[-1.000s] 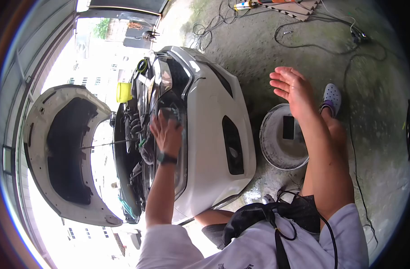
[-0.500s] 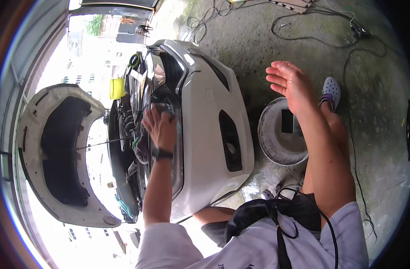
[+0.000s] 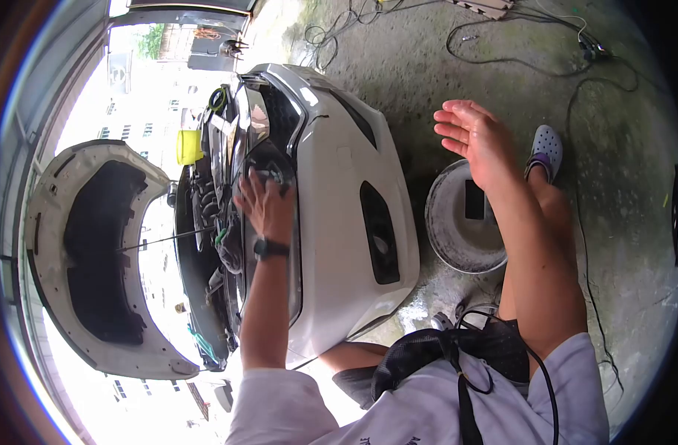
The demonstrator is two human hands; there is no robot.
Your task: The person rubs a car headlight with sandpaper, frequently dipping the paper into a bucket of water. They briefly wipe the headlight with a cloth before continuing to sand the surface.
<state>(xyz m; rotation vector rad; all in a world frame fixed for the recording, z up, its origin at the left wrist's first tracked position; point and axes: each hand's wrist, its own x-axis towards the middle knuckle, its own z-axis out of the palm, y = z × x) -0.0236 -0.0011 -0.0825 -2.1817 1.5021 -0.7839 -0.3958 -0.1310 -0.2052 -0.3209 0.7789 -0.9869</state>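
My left hand, with a dark band on its wrist, lies spread over the front of a white car, near the grille and headlight area. Its palm is hidden, and nothing shows between the fingers. Away from the car, my right hand hangs in the air beside a round bucket, fingers stretched and close together, holding nothing. A dark rectangle shows inside the bucket. The raised hood stands open on the left, and a grey cloth lies at the engine bay's edge.
A yellow container stands at the engine bay's far side. Black cables wind over the concrete floor. A foot in a light clog is right of the bucket. A thin rod props the hood.
My left hand has shifted very slightly over the car front. My right hand is a little further left. The view of the car and hood has tilted slightly.
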